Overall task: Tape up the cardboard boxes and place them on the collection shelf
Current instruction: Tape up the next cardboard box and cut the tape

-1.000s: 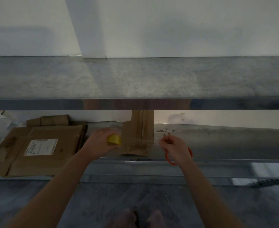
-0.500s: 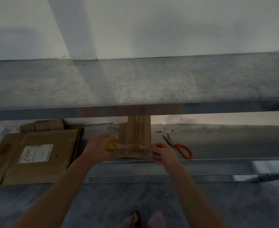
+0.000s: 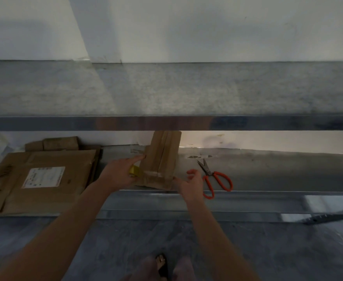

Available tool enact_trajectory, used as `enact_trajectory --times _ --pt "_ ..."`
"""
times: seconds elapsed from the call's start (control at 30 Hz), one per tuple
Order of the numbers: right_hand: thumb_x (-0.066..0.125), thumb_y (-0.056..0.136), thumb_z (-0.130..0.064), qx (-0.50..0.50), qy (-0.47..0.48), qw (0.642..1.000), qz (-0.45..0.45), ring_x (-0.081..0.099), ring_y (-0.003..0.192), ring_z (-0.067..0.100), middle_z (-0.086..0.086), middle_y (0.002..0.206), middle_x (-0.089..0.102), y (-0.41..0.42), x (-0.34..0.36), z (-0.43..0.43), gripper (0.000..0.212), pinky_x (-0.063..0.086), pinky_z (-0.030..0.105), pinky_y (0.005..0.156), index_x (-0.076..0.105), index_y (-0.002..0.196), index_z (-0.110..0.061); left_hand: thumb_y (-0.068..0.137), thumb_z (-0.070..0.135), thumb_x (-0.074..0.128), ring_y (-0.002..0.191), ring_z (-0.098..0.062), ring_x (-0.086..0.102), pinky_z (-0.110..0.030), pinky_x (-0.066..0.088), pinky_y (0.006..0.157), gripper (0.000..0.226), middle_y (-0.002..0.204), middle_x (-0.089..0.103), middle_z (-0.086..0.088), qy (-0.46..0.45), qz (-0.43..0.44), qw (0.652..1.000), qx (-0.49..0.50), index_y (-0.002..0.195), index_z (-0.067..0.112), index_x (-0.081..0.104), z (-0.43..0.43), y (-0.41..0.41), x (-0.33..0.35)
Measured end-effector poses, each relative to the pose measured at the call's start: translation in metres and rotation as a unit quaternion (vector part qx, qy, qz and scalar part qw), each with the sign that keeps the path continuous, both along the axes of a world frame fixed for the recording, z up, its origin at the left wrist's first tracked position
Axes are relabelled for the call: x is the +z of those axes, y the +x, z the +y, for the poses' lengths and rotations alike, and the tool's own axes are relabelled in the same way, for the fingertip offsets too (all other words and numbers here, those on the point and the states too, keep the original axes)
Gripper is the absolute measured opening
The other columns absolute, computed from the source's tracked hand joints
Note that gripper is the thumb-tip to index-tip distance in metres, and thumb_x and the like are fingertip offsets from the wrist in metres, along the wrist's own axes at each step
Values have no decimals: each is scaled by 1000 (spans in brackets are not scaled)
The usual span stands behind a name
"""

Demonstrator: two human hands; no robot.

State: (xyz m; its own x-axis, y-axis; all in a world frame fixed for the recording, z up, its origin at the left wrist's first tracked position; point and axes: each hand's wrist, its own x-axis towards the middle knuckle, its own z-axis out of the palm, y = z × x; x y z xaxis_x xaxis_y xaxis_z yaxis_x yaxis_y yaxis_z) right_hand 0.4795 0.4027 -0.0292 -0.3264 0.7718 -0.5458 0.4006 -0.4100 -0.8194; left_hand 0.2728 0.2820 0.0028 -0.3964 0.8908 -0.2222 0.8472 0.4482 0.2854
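A small cardboard box [image 3: 162,157] stands on the lower metal shelf [image 3: 267,175], its top flaps meeting in a centre seam. A strip of clear tape [image 3: 154,174] crosses its near end. My left hand [image 3: 120,173] holds a yellow tape roll [image 3: 134,171] against the box's left side, index finger stretched along the cardboard. My right hand [image 3: 191,184] is at the box's front right corner; the thumb touches the cardboard and the fingers are loosely bent, holding nothing.
Red-handled scissors [image 3: 217,180] lie on the shelf just right of my right hand. A stack of flattened cardboard [image 3: 45,179] with a white label fills the shelf's left end. The upper shelf [image 3: 166,94] overhangs the work area. My feet are on grey floor below.
My right hand put the scissors down on the shelf and moved left to the box's front right corner. My left hand stayed at the box's left side with the tape roll.
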Motion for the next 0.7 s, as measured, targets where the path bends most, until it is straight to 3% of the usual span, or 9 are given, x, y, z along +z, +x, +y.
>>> enact_trajectory --times 0.07,0.13,0.23,0.33,0.43,0.53,0.63,0.7 --pt "69 81 -1 55 183 979 -69 50 109 12 -3 121 47 7 1 -10 41 44 22 90 54 110 -25 78 42 69 104 -14 62 -32 50 86 78 125 63 11 -3 -1 1000 -5 143 50 28 -4 -3 0" --pt "63 84 2 100 259 958 -75 47 110 6 -7 124 48 10 5 -22 44 41 16 92 58 120 -24 78 42 69 104 -14 62 -32 50 87 79 127 61 11 -1 -9 1000 -12 144 50 27 -5 -5 -1" --pt "61 91 -10 106 245 963 -34 50 117 8 -15 125 48 9 11 -47 48 47 26 99 50 135 -27 77 50 69 110 -13 59 -34 49 92 80 129 60 11 1 -21 999 -26 145 48 27 -5 -8 -5" --pt "63 92 -37 93 225 970 -20 40 124 5 -11 140 41 0 12 -61 62 37 27 106 34 146 -28 78 55 68 112 -15 58 -35 47 94 81 127 61 8 0 -28 998 -63 146 43 27 -3 -14 -3" --pt "61 88 -54 50 216 975 15 36 124 2 -12 144 34 -14 16 -60 77 34 28 104 19 149 -36 80 51 68 121 -16 52 -36 43 100 81 138 53 7 -15 -54 992 -110 147 43 24 0 -25 2" --pt "54 93 -50 10 221 975 -4 43 122 10 -5 144 36 -28 15 -56 60 41 33 104 27 146 -39 85 45 66 122 -11 49 -30 39 99 64 139 50 8 -2 -110 987 -117 142 37 38 0 -38 10" --pt "55 97 -36 -39 213 976 -16 49 118 13 0 140 40 -37 9 -56 46 44 35 103 40 140 -37 87 36 67 105 -8 52 -24 39 84 43 120 56 9 11 -140 982 -127 127 27 54 1 -44 16" --pt "60 95 -28 -79 196 977 16 52 112 10 0 135 44 -42 6 -57 44 46 37 103 46 137 -36 84 36 70 102 -9 56 -26 44 85 36 114 61 9 25 -164 979 -121 117 26 60 -1 -48 11"
